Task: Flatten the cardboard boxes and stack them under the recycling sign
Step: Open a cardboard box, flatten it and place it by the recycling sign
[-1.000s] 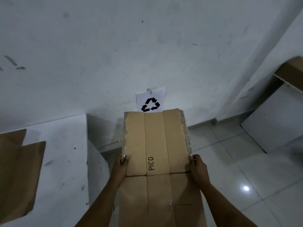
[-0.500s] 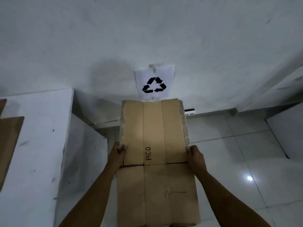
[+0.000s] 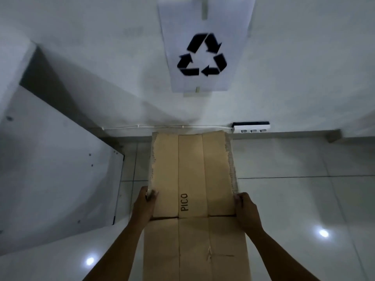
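White wall (image 3: 294, 82) with recycling sign (image 3: 203, 55) at top; below it, left hand (image 3: 145, 205) and right hand (image 3: 246, 211) grip the flattened cardboard (image 3: 192, 179) by its side edges, bare floor (image 3: 304, 199) at right

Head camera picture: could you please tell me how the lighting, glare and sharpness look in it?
Head view: dim, bluish light; two bright glare spots on the glossy floor tiles; the recycling sign is smeared by motion blur, while the flattened cardboard held by the left hand and right hand reads sharper; a dark shadow lies beside the white cabinet; wide-angle distortion bends the wall edges.
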